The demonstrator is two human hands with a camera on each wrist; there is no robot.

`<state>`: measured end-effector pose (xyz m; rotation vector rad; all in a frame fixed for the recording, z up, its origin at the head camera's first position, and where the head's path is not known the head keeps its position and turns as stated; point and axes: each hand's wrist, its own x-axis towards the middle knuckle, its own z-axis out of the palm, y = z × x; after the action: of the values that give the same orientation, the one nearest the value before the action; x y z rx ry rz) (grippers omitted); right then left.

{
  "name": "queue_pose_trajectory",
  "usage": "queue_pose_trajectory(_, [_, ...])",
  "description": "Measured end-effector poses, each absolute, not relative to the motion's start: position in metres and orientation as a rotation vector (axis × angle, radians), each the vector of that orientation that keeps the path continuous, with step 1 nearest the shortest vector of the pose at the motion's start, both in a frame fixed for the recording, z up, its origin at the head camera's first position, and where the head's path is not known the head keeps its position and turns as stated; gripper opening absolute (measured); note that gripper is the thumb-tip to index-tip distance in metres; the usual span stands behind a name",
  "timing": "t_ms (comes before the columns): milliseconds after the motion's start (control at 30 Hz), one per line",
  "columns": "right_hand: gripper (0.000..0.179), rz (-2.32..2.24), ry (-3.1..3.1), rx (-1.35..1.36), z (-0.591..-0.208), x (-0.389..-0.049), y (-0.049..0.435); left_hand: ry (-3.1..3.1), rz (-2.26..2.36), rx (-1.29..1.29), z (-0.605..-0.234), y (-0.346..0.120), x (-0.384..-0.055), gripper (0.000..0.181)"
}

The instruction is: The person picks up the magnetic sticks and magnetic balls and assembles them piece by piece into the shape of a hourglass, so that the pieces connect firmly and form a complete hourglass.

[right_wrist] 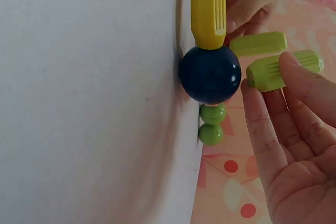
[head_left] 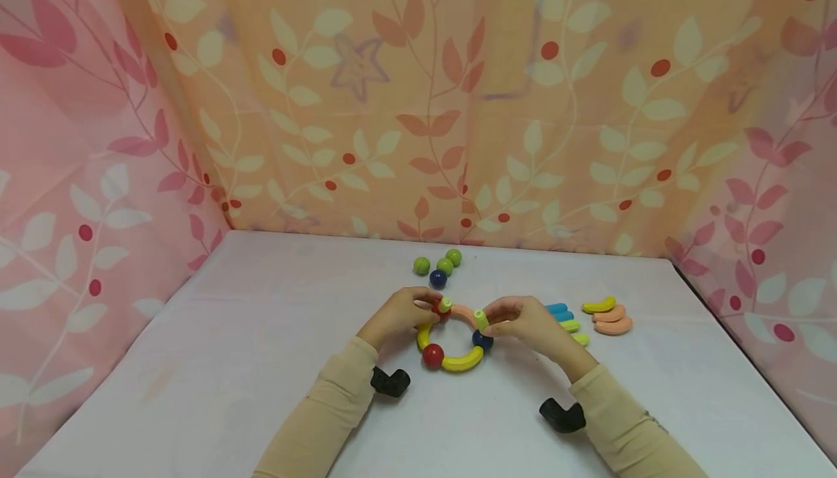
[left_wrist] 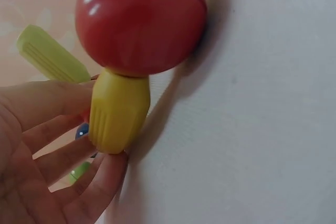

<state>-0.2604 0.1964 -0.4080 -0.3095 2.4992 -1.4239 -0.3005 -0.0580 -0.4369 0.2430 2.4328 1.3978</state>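
A ring of balls and curved sticks lies on the table, with a near red ball (head_left: 433,356), yellow curved sticks (head_left: 463,362) and a peach curved stick (head_left: 463,312). My left hand (head_left: 407,312) holds the ring's far red ball, which its fingers partly hide; a light green stick (head_left: 445,304) stands up from that ball. In the left wrist view these fingers pass behind a yellow curved stick (left_wrist: 119,111). My right hand (head_left: 523,324) pinches another light green stick (right_wrist: 268,73) between thumb and finger, its lower end close to the dark blue ball (right_wrist: 210,74).
Behind the ring sit several green balls (head_left: 421,265) and a loose dark blue ball (head_left: 438,279). Right of my right hand lie blue sticks (head_left: 558,309), green sticks (head_left: 570,325), a yellow curved stick (head_left: 599,305) and peach curved sticks (head_left: 613,326). Patterned curtains (head_left: 418,100) border the table.
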Motion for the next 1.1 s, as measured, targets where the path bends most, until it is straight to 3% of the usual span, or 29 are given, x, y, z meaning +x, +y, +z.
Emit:
queue_pose_trajectory(400, [0.029, -1.338, 2.568, -0.274, -0.413, -0.259, 0.194, 2.475, 1.382, 0.299, -0.438, -0.053, -0.300, 0.028])
queue_pose_trajectory(1100, [0.033, -1.118, 2.711, -0.189, -0.414, -0.275, 0.213, 2.390, 1.469, 0.217, -0.438, -0.054, -0.299, 0.031])
